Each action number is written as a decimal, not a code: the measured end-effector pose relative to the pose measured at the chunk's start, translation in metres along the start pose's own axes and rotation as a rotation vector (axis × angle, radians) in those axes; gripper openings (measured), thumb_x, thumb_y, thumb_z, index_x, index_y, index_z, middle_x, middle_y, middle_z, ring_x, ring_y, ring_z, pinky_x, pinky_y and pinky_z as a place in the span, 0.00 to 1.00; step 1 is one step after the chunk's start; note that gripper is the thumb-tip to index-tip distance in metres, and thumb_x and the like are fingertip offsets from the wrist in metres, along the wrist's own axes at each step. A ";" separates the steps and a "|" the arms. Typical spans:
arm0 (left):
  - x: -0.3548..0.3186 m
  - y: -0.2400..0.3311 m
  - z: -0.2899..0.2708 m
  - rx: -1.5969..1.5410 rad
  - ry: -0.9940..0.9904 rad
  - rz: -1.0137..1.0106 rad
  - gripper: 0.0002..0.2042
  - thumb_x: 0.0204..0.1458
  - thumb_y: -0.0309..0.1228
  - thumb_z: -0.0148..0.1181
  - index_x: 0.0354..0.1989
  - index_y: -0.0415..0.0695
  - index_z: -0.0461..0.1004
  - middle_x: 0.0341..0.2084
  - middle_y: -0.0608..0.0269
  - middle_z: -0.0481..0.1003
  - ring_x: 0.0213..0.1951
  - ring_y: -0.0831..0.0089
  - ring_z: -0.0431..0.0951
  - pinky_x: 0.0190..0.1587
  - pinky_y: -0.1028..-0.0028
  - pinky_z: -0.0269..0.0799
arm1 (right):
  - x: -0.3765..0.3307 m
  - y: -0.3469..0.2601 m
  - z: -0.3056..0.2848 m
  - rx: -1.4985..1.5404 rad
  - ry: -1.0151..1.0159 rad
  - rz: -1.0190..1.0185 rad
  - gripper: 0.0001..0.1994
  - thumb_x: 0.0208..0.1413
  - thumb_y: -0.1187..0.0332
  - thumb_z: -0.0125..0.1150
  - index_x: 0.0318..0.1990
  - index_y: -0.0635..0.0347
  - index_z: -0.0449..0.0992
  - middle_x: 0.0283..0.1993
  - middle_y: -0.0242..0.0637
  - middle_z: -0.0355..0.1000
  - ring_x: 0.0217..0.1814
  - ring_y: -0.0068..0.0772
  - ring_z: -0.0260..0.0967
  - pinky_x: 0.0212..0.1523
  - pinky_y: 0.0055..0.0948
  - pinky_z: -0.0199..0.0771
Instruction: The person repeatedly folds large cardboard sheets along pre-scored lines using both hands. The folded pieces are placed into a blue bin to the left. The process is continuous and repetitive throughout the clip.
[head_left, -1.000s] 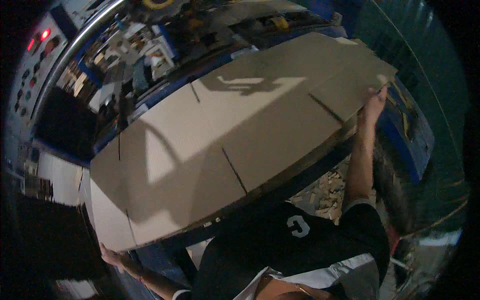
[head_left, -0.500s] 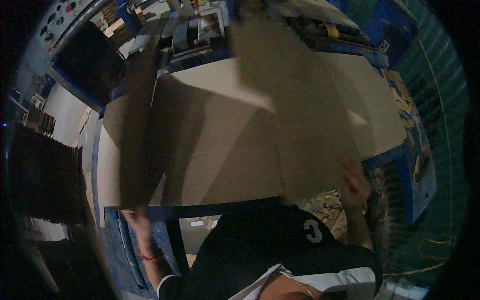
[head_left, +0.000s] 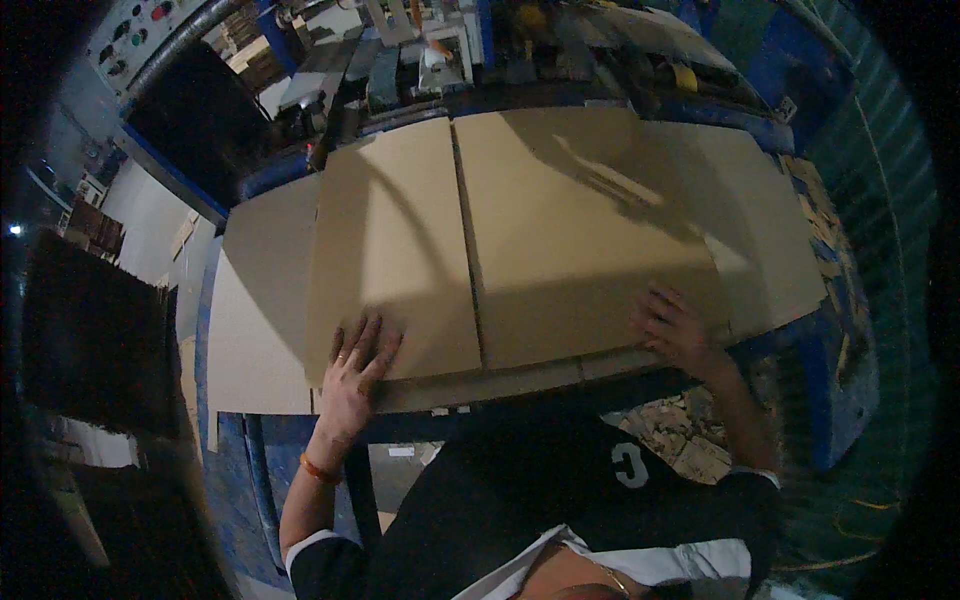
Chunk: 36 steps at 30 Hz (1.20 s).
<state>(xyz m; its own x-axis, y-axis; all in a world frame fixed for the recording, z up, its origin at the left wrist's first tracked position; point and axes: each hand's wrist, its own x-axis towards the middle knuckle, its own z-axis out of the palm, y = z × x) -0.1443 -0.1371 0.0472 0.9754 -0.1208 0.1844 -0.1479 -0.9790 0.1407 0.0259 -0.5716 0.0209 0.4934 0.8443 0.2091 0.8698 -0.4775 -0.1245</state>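
A brown cardboard sheet point(head_left: 590, 220) lies flat on top of a wider, paler cardboard sheet point(head_left: 260, 310). A dark straight gap runs through the upper cardboard from far to near; I cannot tell whether it is one slotted piece or two. My left hand point(head_left: 352, 380) rests open, fingers spread, on the upper cardboard near its front left corner. Toward the front right, my right hand point(head_left: 682, 330) is open over the same cardboard, its fingers slightly blurred. Neither hand grips anything.
Beyond the cardboard stands machinery with belts and a yellow roller point(head_left: 685, 77). A control panel point(head_left: 130, 40) is at the far left. Cardboard scraps point(head_left: 680, 435) lie below the blue frame's front edge, with more along the right. Green corrugated sheeting point(head_left: 900, 250) borders the right side.
The upper cardboard, raised and blurred before, now lies flat on the wider sheet. My left hand has moved right and forward onto it; my right hand has shifted slightly inward and opened flat.
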 end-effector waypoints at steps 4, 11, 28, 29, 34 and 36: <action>0.022 -0.021 -0.003 -0.177 0.090 0.031 0.26 0.46 0.28 0.52 0.58 0.55 0.64 0.60 0.53 0.58 0.62 0.57 0.56 0.64 0.58 0.45 | 0.031 0.039 -0.010 -0.154 -0.014 0.027 0.29 0.47 0.47 0.53 0.54 0.53 0.68 0.62 0.40 0.58 0.68 0.44 0.47 0.64 0.47 0.47; 0.126 -0.091 0.021 -0.195 0.292 0.028 0.21 0.54 0.27 0.45 0.58 0.50 0.63 0.59 0.54 0.58 0.61 0.55 0.55 0.64 0.63 0.47 | 0.111 0.113 0.000 0.162 -0.053 0.252 0.32 0.48 0.44 0.54 0.59 0.49 0.63 0.64 0.40 0.53 0.65 0.43 0.51 0.62 0.45 0.50; -0.072 -0.217 0.064 0.530 0.295 -1.050 0.31 0.52 0.47 0.52 0.60 0.43 0.56 0.47 0.47 0.66 0.47 0.56 0.68 0.51 0.54 0.60 | -0.062 0.096 0.016 0.116 1.161 1.276 0.38 0.50 0.53 0.58 0.63 0.63 0.50 0.66 0.62 0.40 0.68 0.62 0.39 0.65 0.46 0.44; -0.105 -0.224 0.082 0.932 0.114 -1.167 0.32 0.52 0.53 0.49 0.60 0.46 0.57 0.42 0.47 0.70 0.41 0.55 0.71 0.47 0.48 0.63 | -0.082 0.105 0.026 -0.015 1.164 1.338 0.38 0.50 0.52 0.57 0.63 0.64 0.50 0.66 0.63 0.39 0.68 0.61 0.37 0.66 0.46 0.42; -0.177 -0.269 0.089 1.263 0.394 -0.599 0.24 0.56 0.36 0.45 0.63 0.51 0.53 0.34 0.62 0.70 0.25 0.69 0.69 0.27 0.66 0.65 | -0.109 0.135 0.055 -0.297 0.606 1.638 0.40 0.48 0.50 0.57 0.62 0.67 0.51 0.66 0.64 0.37 0.70 0.60 0.32 0.67 0.45 0.39; -0.180 -0.262 0.072 1.273 0.428 -0.520 0.20 0.56 0.29 0.44 0.59 0.49 0.57 0.35 0.60 0.69 0.29 0.66 0.68 0.31 0.68 0.64 | -0.106 0.135 0.051 -0.181 0.730 1.658 0.39 0.47 0.50 0.58 0.62 0.67 0.53 0.65 0.62 0.43 0.69 0.58 0.39 0.65 0.44 0.44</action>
<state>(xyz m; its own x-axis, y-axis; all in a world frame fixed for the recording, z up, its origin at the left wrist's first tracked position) -0.2696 0.1289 -0.0934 0.7151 0.1232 0.6880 0.6698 -0.4021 -0.6242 0.0907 -0.7128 -0.0672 0.6109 -0.7178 0.3340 -0.5023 -0.6775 -0.5373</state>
